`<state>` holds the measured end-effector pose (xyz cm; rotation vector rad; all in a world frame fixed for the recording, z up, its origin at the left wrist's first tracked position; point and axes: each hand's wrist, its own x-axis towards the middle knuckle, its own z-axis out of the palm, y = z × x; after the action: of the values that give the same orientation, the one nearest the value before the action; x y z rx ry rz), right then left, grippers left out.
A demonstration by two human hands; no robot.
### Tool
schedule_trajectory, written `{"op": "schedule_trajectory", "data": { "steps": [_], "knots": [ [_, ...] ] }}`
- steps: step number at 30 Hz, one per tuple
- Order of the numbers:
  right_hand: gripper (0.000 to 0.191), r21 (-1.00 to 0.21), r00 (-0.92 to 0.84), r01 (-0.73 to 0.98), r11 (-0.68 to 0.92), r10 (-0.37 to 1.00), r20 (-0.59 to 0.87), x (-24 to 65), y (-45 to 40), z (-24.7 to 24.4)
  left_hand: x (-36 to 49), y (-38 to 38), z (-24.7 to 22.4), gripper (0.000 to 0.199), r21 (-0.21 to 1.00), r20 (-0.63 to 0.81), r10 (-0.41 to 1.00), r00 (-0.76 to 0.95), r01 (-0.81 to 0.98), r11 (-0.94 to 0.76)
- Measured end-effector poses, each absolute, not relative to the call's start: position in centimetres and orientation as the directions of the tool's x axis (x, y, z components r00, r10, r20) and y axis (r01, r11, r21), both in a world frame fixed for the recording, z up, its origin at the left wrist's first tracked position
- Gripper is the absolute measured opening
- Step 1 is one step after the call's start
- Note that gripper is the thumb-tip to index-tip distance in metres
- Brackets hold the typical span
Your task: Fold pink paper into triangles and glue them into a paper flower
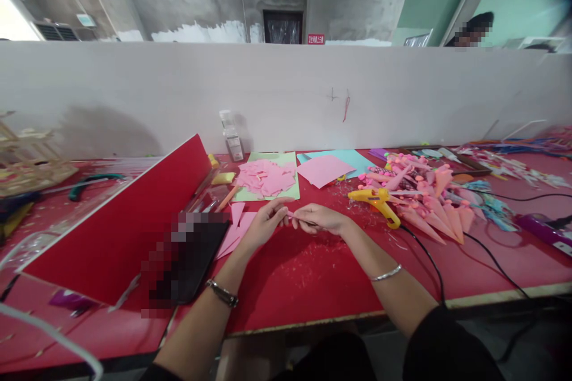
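Note:
My left hand (267, 219) and my right hand (322, 218) meet above the red table, their fingertips pinching a small, narrow piece of pink paper (291, 214) that seems rolled. A thin dark edge or stick shows under my right fingers; I cannot tell which. Just behind my hands, a heap of cut pink paper pieces (267, 178) lies on a light green sheet (290, 192). Pink paper offcuts (241, 227) rest beside my left wrist. A larger pink sheet (325, 170) overlaps a light blue sheet (361, 162) beyond my right hand.
A yellow glue gun (378, 201) lies right of my hands, against a pile of pink paper cones (440, 211). Its black cord (426, 256) runs over the table edge. At left lean a red board (134, 220) and a dark tablet-like device (205, 262). A bottle (232, 140) stands by the white partition (277, 95).

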<state>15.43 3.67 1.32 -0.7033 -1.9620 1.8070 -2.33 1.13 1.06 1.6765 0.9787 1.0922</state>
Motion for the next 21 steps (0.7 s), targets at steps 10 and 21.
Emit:
{"op": "schedule_trajectory", "data": {
  "steps": [10,21],
  "knots": [
    [0.030,-0.973,-0.730,0.177,0.146,0.683,-0.030,15.2,3.8,1.0,-2.7,1.7,0.4,0.026,0.818,0.353,0.913,0.204,0.407,-0.407],
    [0.036,-0.424,-0.494,0.724,0.544,0.838,0.232,14.7,4.1,-0.5,-4.1,2.5,0.0,0.027,0.845,0.401,0.890,-0.218,0.463,-0.268]
  ]
}}
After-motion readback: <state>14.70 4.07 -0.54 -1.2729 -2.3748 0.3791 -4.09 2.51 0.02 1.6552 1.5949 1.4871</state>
